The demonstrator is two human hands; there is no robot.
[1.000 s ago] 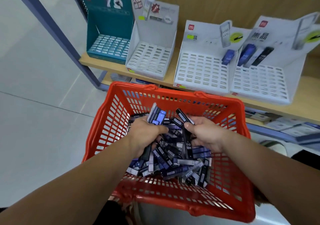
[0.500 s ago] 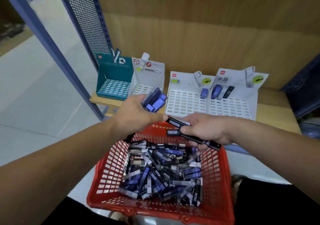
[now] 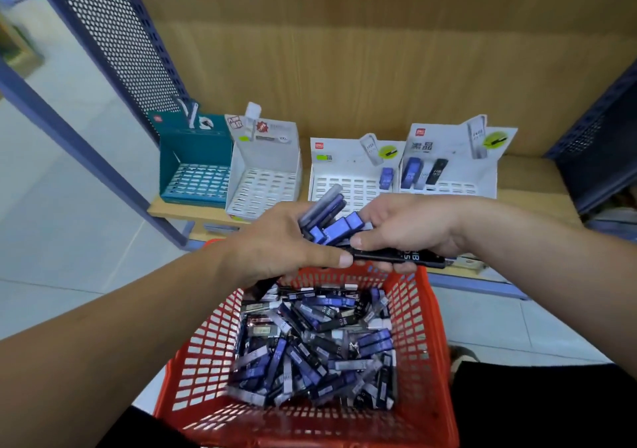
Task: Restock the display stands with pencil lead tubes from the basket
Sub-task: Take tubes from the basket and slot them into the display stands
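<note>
Your left hand [image 3: 275,246] grips a bundle of tubes [image 3: 336,228] slanting away; your right hand [image 3: 413,227] pinches a black tube [image 3: 413,257] lying crosswise. The stands [image 3: 358,185] sit beyond both grips, nearer your right; the basket [image 3: 435,327] lies below.

Lead tubes [image 3: 312,347]: blue and black, lay jumbled in the basket.
Basket [image 3: 206,344]: red, latticed.
Display stands [image 3: 348,185]: four abreast, held few upright tubes.

**Both hands loaded above the basket**

The left hand [image 3: 275,241] is gripping a bundle of blue tubes [image 3: 327,216]. At its 3 o'clock, the right hand [image 3: 410,230] is pinching a black tube [image 3: 406,256]. At 6 o'clock the red basket [image 3: 434,344] is holding loose tubes [image 3: 310,354]. Display stands [image 3: 348,179] are lining the shelf [image 3: 537,177] at 12 o'clock.
</note>
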